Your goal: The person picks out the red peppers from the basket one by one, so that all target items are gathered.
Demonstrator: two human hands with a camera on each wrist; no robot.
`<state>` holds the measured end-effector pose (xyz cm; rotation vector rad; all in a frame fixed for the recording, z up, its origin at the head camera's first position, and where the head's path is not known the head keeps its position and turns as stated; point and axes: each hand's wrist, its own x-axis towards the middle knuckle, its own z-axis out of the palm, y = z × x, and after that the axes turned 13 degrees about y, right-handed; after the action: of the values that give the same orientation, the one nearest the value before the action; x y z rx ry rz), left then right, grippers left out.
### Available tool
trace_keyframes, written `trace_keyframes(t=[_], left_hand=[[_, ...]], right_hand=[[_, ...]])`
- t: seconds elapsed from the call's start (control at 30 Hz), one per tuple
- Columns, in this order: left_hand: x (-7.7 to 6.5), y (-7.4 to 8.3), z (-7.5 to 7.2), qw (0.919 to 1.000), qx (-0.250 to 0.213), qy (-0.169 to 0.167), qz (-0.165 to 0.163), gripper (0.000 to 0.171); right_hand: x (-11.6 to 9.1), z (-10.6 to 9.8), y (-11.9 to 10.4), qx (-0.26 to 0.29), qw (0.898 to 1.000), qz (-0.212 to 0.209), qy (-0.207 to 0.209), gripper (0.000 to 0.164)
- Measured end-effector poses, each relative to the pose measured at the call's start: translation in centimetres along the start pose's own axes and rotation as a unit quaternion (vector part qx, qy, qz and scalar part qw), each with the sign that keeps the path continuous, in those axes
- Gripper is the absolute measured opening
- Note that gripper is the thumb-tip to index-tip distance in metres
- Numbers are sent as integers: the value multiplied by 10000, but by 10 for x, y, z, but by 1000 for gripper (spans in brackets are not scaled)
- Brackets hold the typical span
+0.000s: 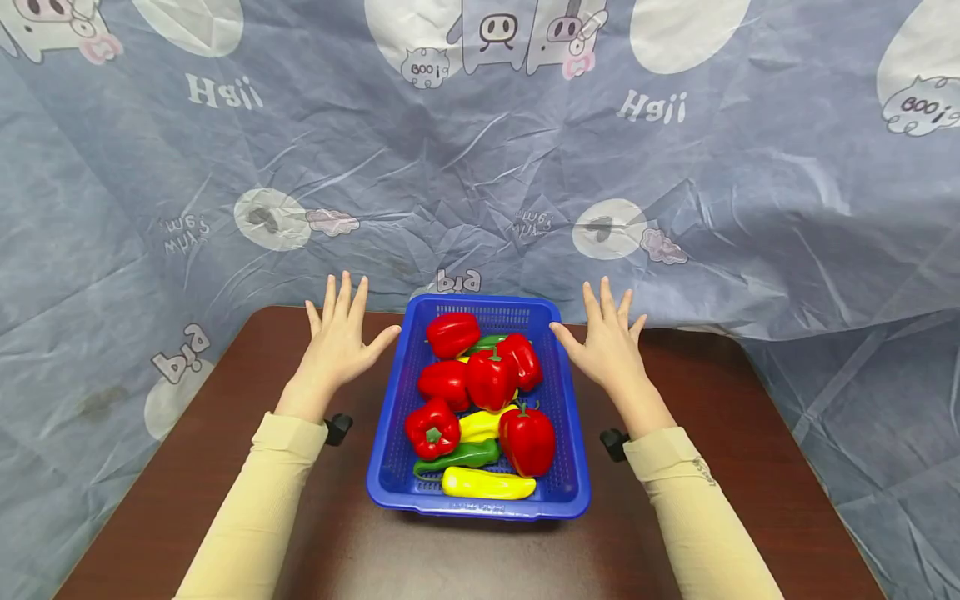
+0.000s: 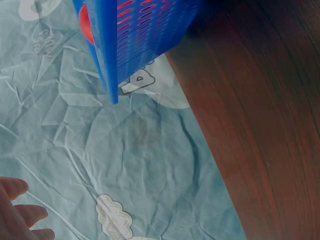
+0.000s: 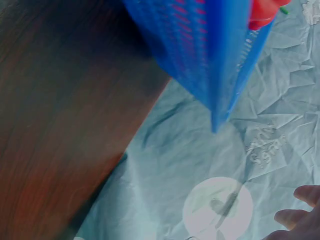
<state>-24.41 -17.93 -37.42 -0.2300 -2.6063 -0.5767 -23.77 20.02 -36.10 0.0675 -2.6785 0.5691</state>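
A blue plastic basket [image 1: 380, 467] with slotted walls stands on the table, filled with several red bell peppers [image 1: 491, 379], long yellow peppers [image 1: 489, 483] and long green peppers [image 1: 468, 455]. My left hand [image 1: 337, 343] is held up to the left of the basket, fingers spread, its thumb close by the rim. On the other side, my right hand [image 1: 606, 346] mirrors it, with spread fingers and the thumb tip right at the basket's rim. Nothing is in either hand. In each wrist view only a few fingertips show, at a lower corner.
A dark brown wooden table [image 1: 697, 417] carries the basket. Behind and around it hangs a wrinkled grey-blue cloth [image 1: 450, 167] with cartoon prints. A small black device [image 1: 339, 428] sits at the left wrist, and another black device [image 1: 615, 444] at the right.
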Motion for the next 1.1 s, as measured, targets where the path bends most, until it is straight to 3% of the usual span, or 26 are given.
trace_keyframes(t=[0.53,1.1], left_hand=[[-2,1,-2,9985,-525,-20,-182,91],[-29,-8,12,9839,-1494,-366,-908,85]], right_hand=[[-3,-4,-36,487,9987,59,-151,89],[-21,19,-59,1452,9862,360,-713,90]])
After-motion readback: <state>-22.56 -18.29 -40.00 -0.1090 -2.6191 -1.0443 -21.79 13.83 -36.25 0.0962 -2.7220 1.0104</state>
